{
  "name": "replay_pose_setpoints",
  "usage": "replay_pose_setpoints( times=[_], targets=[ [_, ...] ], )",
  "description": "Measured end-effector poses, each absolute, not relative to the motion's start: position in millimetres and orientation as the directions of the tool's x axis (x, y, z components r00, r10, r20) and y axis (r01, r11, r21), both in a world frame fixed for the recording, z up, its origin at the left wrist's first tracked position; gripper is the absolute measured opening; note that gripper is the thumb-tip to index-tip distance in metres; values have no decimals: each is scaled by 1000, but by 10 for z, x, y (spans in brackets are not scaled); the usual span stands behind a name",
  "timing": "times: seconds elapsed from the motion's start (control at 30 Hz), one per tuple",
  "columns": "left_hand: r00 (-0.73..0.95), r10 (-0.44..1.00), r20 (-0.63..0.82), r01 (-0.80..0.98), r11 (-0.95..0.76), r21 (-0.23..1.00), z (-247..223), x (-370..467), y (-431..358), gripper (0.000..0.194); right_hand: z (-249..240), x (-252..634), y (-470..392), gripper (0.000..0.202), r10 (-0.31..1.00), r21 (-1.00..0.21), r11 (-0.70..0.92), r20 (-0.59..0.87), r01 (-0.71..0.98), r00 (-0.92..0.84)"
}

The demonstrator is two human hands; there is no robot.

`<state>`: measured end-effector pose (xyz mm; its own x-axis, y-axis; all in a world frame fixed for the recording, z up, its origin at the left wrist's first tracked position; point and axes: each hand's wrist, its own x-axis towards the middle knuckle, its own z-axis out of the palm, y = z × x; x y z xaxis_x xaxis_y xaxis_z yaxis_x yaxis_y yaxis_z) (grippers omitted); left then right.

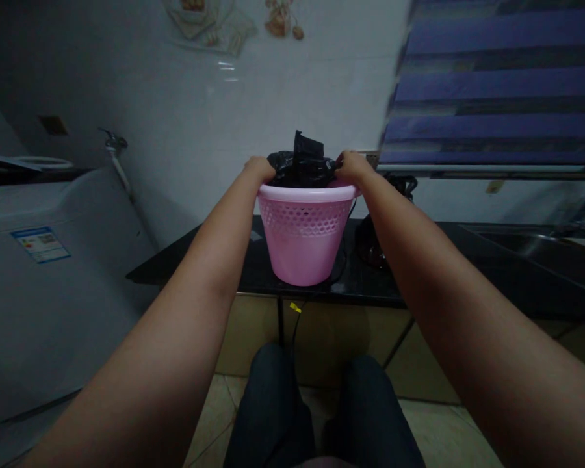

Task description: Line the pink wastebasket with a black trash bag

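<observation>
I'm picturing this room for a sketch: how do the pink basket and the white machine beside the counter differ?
The pink basket is much smaller than the white machine. The basket sits on the counter, while the machine stands left of it. The basket has a band of holes below its rim; the machine carries a blue-and-white label.

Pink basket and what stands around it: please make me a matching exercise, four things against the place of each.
Things
1. Pink basket
2. White machine
3. Striped blind
4. Sink

Places
A. Upper right of the picture
B. Set into the black counter
C. Between the left hand and right hand
D. Left side of the picture

Pairs: 1-C, 2-D, 3-A, 4-B
</observation>
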<state>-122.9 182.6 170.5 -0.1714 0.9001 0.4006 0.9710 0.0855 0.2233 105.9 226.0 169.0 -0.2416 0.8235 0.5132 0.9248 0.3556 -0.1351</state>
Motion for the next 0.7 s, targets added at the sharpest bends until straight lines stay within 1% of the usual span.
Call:
replay_pose_setpoints(
  times=[0.1, 0.17, 0.23, 0.37, 0.6, 0.7],
  targets=[
    [-157, 899, 409, 973, 70, 220, 1708, -1218, 1815, 47, 1689, 1034, 2239, 57, 829, -222, 381, 511, 898, -226],
    [-127, 904, 408, 974, 36, 224, 1712, -1211, 1790, 47, 1691, 1027, 2235, 64, 833, -245, 394, 503, 886, -231],
    [-100, 908, 406, 973, 3, 232, 1716, -1201, 1762, 47, 1698, 1023, 2221, 68, 841, -247, 396, 483, 884, -242],
    [-86, 922, 379, 968, -12, 249, 1725, -1179, 1731, 44, 1714, 1018, 2170, 62, 871, -222, 354, 432, 909, -234],
    [-99, 925, 367, 965, -1, 262, 1737, -1160, 1710, 43, 1715, 1014, 2124, 56, 888, -204, 305, 414, 930, -200],
    [-86, 931, 355, 963, -14, 270, 1739, -1143, 1674, 42, 1716, 1010, 2113, 49, 886, -178, 305, 414, 936, -210]
  ],
)
